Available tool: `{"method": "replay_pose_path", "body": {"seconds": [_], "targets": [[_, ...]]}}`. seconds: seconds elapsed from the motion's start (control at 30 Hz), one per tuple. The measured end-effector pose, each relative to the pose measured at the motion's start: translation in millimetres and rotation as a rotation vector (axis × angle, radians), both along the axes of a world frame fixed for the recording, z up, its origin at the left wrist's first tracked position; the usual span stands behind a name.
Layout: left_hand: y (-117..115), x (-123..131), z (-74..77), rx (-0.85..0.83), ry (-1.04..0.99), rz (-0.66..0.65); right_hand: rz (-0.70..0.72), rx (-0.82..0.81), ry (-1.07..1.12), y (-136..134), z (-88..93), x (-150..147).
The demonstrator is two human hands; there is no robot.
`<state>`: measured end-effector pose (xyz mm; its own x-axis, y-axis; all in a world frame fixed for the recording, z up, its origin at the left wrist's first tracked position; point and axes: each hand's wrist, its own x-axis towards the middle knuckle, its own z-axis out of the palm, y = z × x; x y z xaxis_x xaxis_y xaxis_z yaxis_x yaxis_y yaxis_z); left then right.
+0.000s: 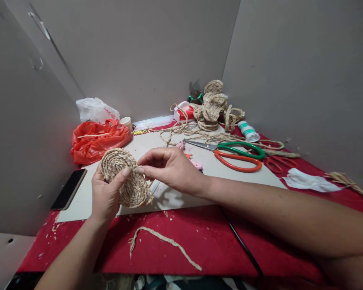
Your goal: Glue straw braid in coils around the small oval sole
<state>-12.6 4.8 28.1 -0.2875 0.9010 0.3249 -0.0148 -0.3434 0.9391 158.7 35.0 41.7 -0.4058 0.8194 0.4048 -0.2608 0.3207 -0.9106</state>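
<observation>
A figure-eight piece of coiled straw braid (pixel 131 189) is held up over the white board. My left hand (pixel 109 189) grips its left side, the thumb pressed on the front and the fingers behind. At its right edge my right hand (pixel 172 167) is closed in a pinch, thumb and forefinger on the rim of the braid; whether a small tool sits between them is hidden. Below lies a loose length of straw cord (pixel 166 237) on the red cloth.
Large scissors (pixel 238 155) with green and orange handles lie right of my hands. Behind are straw cords (pixel 184 129) and stacked straw coils (pixel 211 106). Left stand a red plastic bag (pixel 99 141) and a phone (pixel 69 189). Grey panels (pixel 145 52) close in the red-covered table (pixel 230 241).
</observation>
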Motion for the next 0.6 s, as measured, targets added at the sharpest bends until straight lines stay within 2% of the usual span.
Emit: {"method": "replay_pose_path", "body": {"seconds": [0.23,0.6], "targets": [[-0.2,-1.9,-2.2,0.007,-0.012,-0.023,-0.111,0.142,0.029,3.1,5.4,4.8],[2.3,0.5,-5.3,-0.016,0.023,-0.064,-0.131,0.306,0.042,7.0,-2.8,1.4]]}}
